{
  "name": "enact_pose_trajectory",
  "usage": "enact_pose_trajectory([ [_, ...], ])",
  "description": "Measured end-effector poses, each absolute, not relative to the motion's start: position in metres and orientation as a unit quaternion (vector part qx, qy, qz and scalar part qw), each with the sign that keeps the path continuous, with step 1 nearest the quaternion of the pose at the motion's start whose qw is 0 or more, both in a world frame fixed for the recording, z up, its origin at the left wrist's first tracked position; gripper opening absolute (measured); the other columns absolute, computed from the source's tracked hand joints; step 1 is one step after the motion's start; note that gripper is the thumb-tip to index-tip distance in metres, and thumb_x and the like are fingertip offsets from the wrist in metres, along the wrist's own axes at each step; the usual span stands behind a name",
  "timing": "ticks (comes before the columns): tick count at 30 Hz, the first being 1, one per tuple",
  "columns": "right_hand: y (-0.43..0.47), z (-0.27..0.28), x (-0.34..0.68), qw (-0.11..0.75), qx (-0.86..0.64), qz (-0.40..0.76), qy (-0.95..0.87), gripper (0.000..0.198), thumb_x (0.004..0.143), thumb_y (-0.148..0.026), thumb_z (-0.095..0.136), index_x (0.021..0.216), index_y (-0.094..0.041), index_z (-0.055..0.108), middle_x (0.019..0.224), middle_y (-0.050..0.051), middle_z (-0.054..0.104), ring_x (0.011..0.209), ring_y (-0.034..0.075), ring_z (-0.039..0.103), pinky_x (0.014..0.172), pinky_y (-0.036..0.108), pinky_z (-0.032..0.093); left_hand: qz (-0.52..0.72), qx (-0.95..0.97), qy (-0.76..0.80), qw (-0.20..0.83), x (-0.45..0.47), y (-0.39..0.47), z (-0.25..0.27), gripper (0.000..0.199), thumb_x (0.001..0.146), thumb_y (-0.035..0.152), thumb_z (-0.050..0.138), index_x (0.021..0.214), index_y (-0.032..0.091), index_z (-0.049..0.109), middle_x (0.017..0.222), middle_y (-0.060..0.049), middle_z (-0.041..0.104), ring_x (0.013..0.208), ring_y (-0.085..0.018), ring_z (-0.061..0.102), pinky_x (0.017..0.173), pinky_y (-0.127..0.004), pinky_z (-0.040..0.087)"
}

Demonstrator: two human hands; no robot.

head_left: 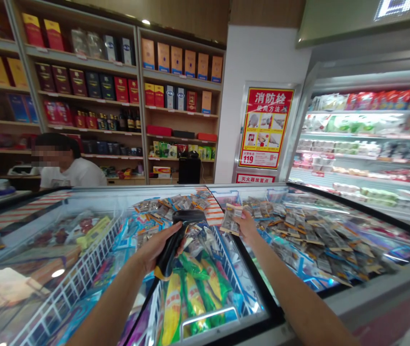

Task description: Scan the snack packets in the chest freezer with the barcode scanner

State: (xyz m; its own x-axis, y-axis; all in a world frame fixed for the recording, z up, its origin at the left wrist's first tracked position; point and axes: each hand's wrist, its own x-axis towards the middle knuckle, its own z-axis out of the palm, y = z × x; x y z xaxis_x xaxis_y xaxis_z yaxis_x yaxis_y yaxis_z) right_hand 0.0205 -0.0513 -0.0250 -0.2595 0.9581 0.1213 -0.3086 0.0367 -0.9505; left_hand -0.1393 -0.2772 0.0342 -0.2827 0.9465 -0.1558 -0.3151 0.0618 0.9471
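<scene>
In the middle of the head view, my left hand [157, 247] is wrapped round the handle of a black barcode scanner [171, 247] with yellow trim, its cord trailing down to the left. The scanner's head points away from me over the freezer. To its right, my right hand [247, 224] pinches a small clear snack packet [230, 219] with a pale edge above the freezer's dividing frame. Similar packets [305, 228] are heaped on the right-hand glass, and a smaller pile of packets [172, 205] lies behind the scanner.
Below my hands is a glass-topped chest freezer [280, 319], with white wire baskets [78, 271] and yellow-green packages [193, 298] inside. A person [73, 166] in a white top is behind it at left. Boxed goods fill shelves [89, 62]; a lit refrigerated display [370, 129] stands right.
</scene>
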Motion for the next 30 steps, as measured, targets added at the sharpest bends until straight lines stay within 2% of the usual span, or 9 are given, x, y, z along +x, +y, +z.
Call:
enact_pose_trajectory([
  [5, -0.060, -0.019, 0.022, 0.476, -0.342, 0.671, -0.455, 0.048, 0.048, -0.016, 0.063, 0.094, -0.021, 0.051, 0.060, -0.003, 0.060, 0.051, 0.015, 0.056, 0.048, 0.029, 0.046, 0.608, 0.306, 0.520, 0.517, -0.141, -0.277, 0.033, 0.030, 0.074, 0.041, 0.051, 0.073, 0.012, 0.056, 0.054, -0.002, 0.058, 0.042, -0.009, 0.051, 0.041, -0.018, 0.038],
  [9, -0.058, -0.020, 0.027, 0.456, -0.363, 0.655, -0.481, 0.033, 0.054, -0.029, 0.065, 0.084, -0.018, 0.056, 0.052, -0.003, 0.057, 0.047, 0.013, 0.055, 0.045, 0.026, 0.046, 0.609, 0.311, 0.513, 0.519, -0.144, -0.278, 0.032, 0.030, 0.074, 0.042, 0.050, 0.073, 0.012, 0.057, 0.055, -0.002, 0.057, 0.043, -0.009, 0.052, 0.041, -0.018, 0.039],
  [12, -0.053, -0.021, 0.031, 0.474, -0.389, 0.623, -0.487, 0.024, 0.054, -0.027, 0.066, 0.075, -0.018, 0.057, 0.049, -0.003, 0.056, 0.046, 0.012, 0.053, 0.042, 0.023, 0.044, 0.608, 0.301, 0.516, 0.524, -0.143, -0.278, 0.032, 0.030, 0.074, 0.041, 0.051, 0.074, 0.012, 0.057, 0.055, -0.002, 0.058, 0.043, -0.009, 0.052, 0.042, -0.018, 0.039],
  [16, -0.050, -0.019, 0.033, 0.509, -0.355, 0.670, -0.407, 0.021, 0.053, -0.015, 0.062, 0.072, -0.019, 0.052, 0.057, -0.003, 0.060, 0.053, 0.014, 0.058, 0.050, 0.027, 0.049, 0.608, 0.298, 0.512, 0.528, -0.142, -0.278, 0.033, 0.029, 0.073, 0.041, 0.052, 0.074, 0.012, 0.057, 0.056, -0.003, 0.059, 0.043, -0.009, 0.052, 0.042, -0.018, 0.040],
  [20, -0.052, -0.020, 0.030, 0.512, -0.313, 0.703, -0.382, 0.019, 0.050, -0.007, 0.055, 0.063, -0.020, 0.049, 0.053, -0.004, 0.058, 0.053, 0.015, 0.058, 0.053, 0.028, 0.049, 0.614, 0.294, 0.513, 0.523, -0.140, -0.278, 0.035, 0.029, 0.073, 0.040, 0.052, 0.072, 0.012, 0.057, 0.055, -0.004, 0.060, 0.042, -0.009, 0.052, 0.042, -0.018, 0.040],
  [22, -0.052, -0.023, 0.029, 0.517, -0.303, 0.704, -0.382, 0.019, 0.049, -0.007, 0.054, 0.061, -0.021, 0.049, 0.052, -0.004, 0.058, 0.055, 0.016, 0.058, 0.055, 0.028, 0.049, 0.615, 0.284, 0.514, 0.526, -0.139, -0.278, 0.035, 0.028, 0.074, 0.040, 0.052, 0.072, 0.012, 0.057, 0.055, -0.004, 0.060, 0.043, -0.009, 0.052, 0.042, -0.018, 0.040],
  [27, -0.052, -0.030, 0.029, 0.531, -0.272, 0.686, -0.416, 0.023, 0.050, -0.013, 0.052, 0.072, -0.021, 0.056, 0.059, -0.002, 0.062, 0.063, 0.018, 0.060, 0.062, 0.031, 0.050, 0.623, 0.283, 0.497, 0.533, -0.139, -0.277, 0.034, 0.029, 0.073, 0.041, 0.052, 0.070, 0.012, 0.056, 0.055, -0.004, 0.059, 0.043, -0.009, 0.052, 0.042, -0.019, 0.040],
  [30, -0.050, -0.034, 0.028, 0.521, -0.259, 0.687, -0.435, 0.017, 0.051, -0.015, 0.051, 0.067, -0.020, 0.055, 0.063, 0.001, 0.063, 0.066, 0.019, 0.060, 0.061, 0.032, 0.050, 0.627, 0.294, 0.485, 0.535, -0.140, -0.277, 0.032, 0.031, 0.073, 0.043, 0.051, 0.070, 0.012, 0.056, 0.055, -0.003, 0.059, 0.042, -0.009, 0.051, 0.041, -0.018, 0.039],
])
